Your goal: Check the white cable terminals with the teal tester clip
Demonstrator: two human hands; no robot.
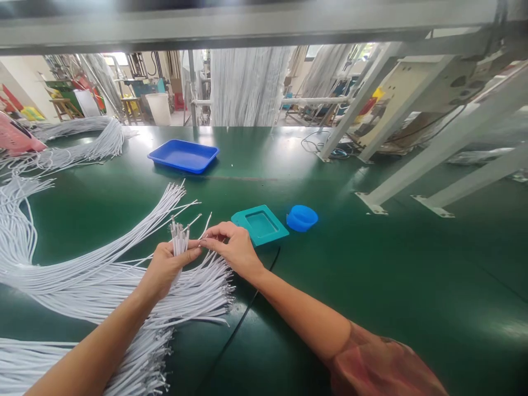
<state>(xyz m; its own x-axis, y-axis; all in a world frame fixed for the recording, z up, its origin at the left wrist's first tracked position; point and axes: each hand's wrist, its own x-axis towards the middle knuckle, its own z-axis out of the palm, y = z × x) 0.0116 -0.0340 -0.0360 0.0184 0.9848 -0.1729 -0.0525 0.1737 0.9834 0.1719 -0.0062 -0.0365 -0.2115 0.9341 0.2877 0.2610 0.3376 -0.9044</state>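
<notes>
My left hand (167,265) is wrapped round a bunch of white cables (180,242), whose stripped ends point up above the thumb. Just to its right, my right hand (233,247) pinches a single white cable (205,226) near its end, the fingertips close to my left thumb. Below both hands a thick spread of white cables (124,283) lies on the green tabletop, its ends fanned out to the right. Another sheaf of cables (152,216) curves up behind my left hand.
Beyond my right hand lie a teal square tray (272,234) and a round blue cup (302,218). A blue rectangular tray (183,155) sits farther back. White metal legs (396,170) stand on the table (391,275) at right. More cables (94,146) lie at the far left.
</notes>
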